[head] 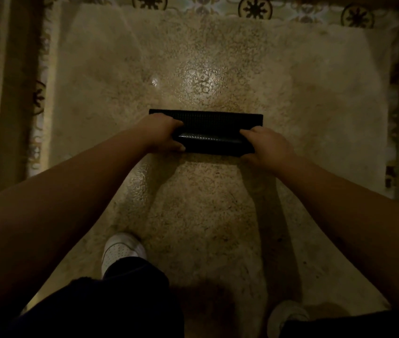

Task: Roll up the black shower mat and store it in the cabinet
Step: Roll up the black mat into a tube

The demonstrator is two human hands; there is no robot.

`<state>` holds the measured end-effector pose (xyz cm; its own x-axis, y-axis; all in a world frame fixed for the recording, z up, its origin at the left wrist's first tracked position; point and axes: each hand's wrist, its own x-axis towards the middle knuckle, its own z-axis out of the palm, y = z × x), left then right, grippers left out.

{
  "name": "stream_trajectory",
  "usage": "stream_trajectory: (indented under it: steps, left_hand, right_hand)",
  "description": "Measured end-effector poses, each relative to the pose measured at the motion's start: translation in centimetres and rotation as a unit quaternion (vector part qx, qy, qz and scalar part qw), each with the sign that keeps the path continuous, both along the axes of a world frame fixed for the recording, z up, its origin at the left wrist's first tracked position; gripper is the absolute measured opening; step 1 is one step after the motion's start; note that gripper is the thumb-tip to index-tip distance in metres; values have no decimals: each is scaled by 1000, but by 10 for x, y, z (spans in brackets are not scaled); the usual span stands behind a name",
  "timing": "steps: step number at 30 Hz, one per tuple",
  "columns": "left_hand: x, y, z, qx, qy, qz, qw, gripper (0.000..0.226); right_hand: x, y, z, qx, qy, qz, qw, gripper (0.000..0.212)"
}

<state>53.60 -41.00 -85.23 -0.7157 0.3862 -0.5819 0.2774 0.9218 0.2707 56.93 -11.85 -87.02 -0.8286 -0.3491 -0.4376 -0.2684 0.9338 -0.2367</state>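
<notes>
The black shower mat (209, 132) lies on the speckled shower floor in the middle of the view, mostly wound into a thick roll with a narrow flat strip still showing along its far edge. My left hand (163, 135) grips the roll's left end, fingers over the top and thumb underneath. My right hand (265, 146) grips the right end the same way. Both arms reach forward and down from the bottom corners. No cabinet is visible.
The pale stone shower floor (218, 69) is wet and glossy ahead of the mat. Patterned tiles (254, 7) border it at the top and left. A raised edge (10, 93) runs down the left side. My white shoes (121, 250) stand near the bottom.
</notes>
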Motion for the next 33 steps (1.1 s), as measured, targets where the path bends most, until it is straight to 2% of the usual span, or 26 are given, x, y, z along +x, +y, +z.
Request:
stream_trajectory:
  steps: [3,5,8,11,16,18,22,23,26,29,33]
  left_hand:
    - [-4,-1,4,-19,-17,5,1000,61]
    - [4,2,4,-65,39,-15,997,61]
    - [28,13,-3,-97,109,-37,989,61]
    - [38,14,-4,-88,142,-29,986,64]
    - [29,9,-5,-61,136,-29,988,62]
    - [24,7,-5,-45,117,-23,992,66]
    - [8,4,-2,-23,70,-9,997,67]
    - [4,5,-1,-21,57,-2,998,66]
    - [-9,8,2,-21,20,18,999,61]
    - [-11,6,0,-6,7,42,999,61]
    - [7,-7,-8,5,121,30,992,74]
  right_hand:
    - [-18,-3,7,9,-41,4,999,70]
    - [-29,-4,11,16,-61,18,998,63]
    - [-44,-3,18,21,-108,19,994,64]
    - [-62,-9,23,25,-157,12,987,66]
    - [-76,-12,29,48,-199,8,979,64]
    - [-66,-11,27,47,-181,10,982,64]
    - [-18,1,20,3,18,-16,1000,70]
    - [-7,3,19,5,45,-7,999,75]
    - [5,7,12,34,68,39,996,83]
    - [-3,5,11,20,103,24,994,63]
    - [-31,8,18,22,46,29,998,52]
